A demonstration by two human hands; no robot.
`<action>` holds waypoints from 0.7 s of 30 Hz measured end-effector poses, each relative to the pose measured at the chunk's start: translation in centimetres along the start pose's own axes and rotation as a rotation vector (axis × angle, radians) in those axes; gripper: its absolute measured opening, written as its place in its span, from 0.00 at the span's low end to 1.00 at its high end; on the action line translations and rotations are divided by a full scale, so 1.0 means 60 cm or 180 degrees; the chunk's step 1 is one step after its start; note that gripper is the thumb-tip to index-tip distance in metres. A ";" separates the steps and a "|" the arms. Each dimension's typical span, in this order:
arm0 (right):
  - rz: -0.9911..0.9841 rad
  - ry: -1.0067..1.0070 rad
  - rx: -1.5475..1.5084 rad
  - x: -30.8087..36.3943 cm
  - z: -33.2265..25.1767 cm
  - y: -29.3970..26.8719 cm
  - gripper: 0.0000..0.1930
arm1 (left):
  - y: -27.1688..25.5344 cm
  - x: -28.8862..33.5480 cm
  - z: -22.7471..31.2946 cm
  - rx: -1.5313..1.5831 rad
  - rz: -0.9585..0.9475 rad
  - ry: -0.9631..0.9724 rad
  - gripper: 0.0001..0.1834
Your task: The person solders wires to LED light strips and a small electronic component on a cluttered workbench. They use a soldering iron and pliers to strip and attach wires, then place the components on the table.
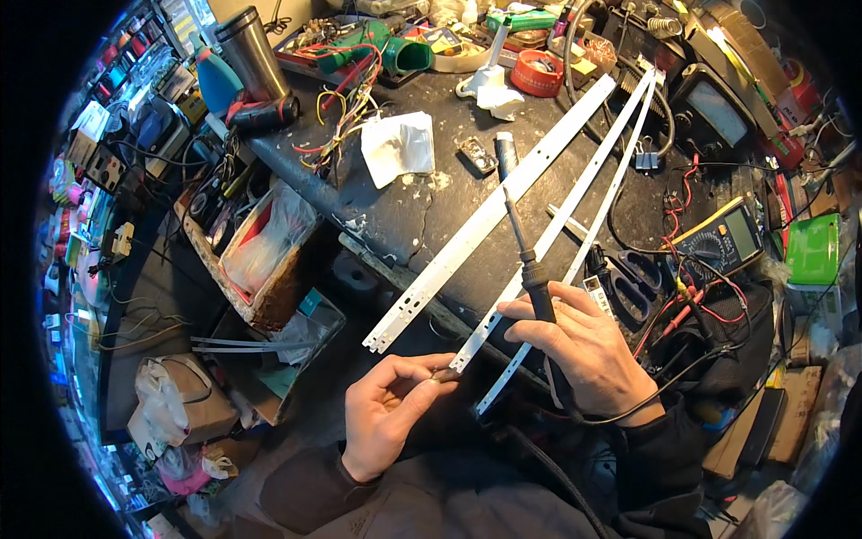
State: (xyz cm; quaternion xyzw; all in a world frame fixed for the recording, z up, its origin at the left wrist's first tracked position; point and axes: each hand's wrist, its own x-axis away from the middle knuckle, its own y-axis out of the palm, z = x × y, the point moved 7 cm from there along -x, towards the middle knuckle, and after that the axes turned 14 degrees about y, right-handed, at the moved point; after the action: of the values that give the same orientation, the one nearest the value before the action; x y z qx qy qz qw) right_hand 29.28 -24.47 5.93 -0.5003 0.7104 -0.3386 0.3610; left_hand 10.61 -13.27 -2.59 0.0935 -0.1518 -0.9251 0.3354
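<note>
My right hand (597, 350) is wrapped round a soldering iron (536, 286), its thin shaft pointing up and away across the wide white strip. My left hand (391, 413) pinches a small dark piece at the near end of a narrow white LED strip (575, 199); the fingertips partly hide it, so its kind is unclear. To the left lies the wide white strip (485, 216) with small holes. Another thin LED strip (620, 175) runs past the right hand. All three strips reach over the bench's front edge.
On the black bench (350, 211) lie a white paper (398, 148), a multimeter (723, 241), scissors (633, 287) and a red tape roll (539, 74). A steel tumbler (254, 56) stands far left. Below the edge are an open drawer (256, 305) and a paper bag (184, 395). Cables crowd the right side.
</note>
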 end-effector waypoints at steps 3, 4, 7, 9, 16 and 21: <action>0.0064 -0.0053 0.0026 0.000 -0.001 0.000 0.14 | -0.004 0.014 0.010 -0.0193 0.0027 0.0245 0.04; 0.0069 -0.0044 0.0004 0.000 -0.001 0.000 0.14 | -0.003 0.016 0.012 -0.0222 0.0010 0.0310 0.04; 0.0084 -0.0046 0.0005 -0.001 0.000 0.001 0.14 | 0.000 0.018 0.015 -0.0209 -0.0027 0.0457 0.05; 0.0120 -0.0083 0.0026 -0.001 0.000 0.002 0.14 | 0.002 0.017 0.014 -0.0136 -0.0037 0.0431 0.05; 0.0119 -0.0108 0.0064 -0.001 0.004 0.006 0.14 | -0.001 0.012 0.009 -0.0057 -0.0109 0.0284 0.04; 0.0112 -0.0129 0.0078 -0.001 0.003 0.006 0.14 | -0.003 0.008 0.001 0.0095 -0.0062 0.0282 0.05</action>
State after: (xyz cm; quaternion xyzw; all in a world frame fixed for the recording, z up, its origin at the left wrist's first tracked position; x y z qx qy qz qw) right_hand 29.29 -24.32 5.52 -0.4900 0.7075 -0.3306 0.3874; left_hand 10.11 -13.46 -2.62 0.1407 -0.1497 -0.9209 0.3313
